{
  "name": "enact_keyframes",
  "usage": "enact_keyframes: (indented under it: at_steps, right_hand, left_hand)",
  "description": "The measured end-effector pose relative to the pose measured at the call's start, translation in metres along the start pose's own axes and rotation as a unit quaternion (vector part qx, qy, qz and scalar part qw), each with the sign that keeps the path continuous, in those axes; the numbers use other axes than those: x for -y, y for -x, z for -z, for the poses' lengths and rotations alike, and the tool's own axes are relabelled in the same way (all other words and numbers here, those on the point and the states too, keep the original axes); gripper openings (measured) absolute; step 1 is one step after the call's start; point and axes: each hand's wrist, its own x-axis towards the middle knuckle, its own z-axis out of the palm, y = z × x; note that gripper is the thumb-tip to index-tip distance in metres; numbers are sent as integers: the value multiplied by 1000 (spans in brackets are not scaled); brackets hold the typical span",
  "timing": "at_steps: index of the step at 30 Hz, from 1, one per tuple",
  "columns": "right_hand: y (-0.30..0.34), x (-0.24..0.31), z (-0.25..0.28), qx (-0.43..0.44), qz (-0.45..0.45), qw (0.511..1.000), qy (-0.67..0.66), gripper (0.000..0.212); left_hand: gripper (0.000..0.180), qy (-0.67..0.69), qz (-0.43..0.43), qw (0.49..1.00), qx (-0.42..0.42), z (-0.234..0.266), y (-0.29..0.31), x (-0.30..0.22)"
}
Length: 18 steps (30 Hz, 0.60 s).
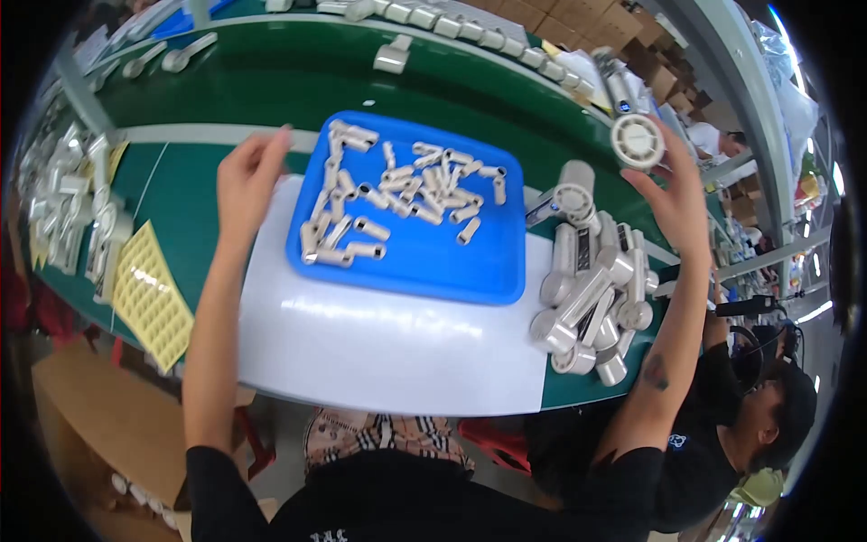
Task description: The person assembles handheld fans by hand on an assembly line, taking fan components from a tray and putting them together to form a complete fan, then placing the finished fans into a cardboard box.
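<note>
Right hand [673,194] raised past the table's right edge, fingers closed round a white handheld fan [635,135], head topmost. Probably light, rigid plastic; best gripped by the handle. Left hand [248,181], fingers loosely spread and empty, at the blue tray's [424,262] left edge. Green table [244,77], white mat [379,343], crowded workshop.

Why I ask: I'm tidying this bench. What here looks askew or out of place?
The white cylindrical parts right of the blue tray lie in a loose heap, pointing every way. The small pieces in the tray are scattered too. Nothing looks spilled or broken.
</note>
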Motion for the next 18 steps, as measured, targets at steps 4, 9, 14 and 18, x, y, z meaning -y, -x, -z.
enact_keyframes:
  at_steps: [4,9,14,18]
  right_hand:
    - [-71,-119,-19,155,20,945,288,71]
    - [-129,-210,-88,218,-75,896,379,69]
    - [-158,-266,-133,267,-105,893,346,86]
    - [-147,-238,-98,291,-123,885,341,93]
  left_hand:
    - [30,-117,-4,993,-14,-8,3,66]
    - [26,7,101,995,-24,5,3,66]
    - [26,-31,108,993,-21,6,-2,64]
    - [25,-33,94,995,-12,-3,-7,67]
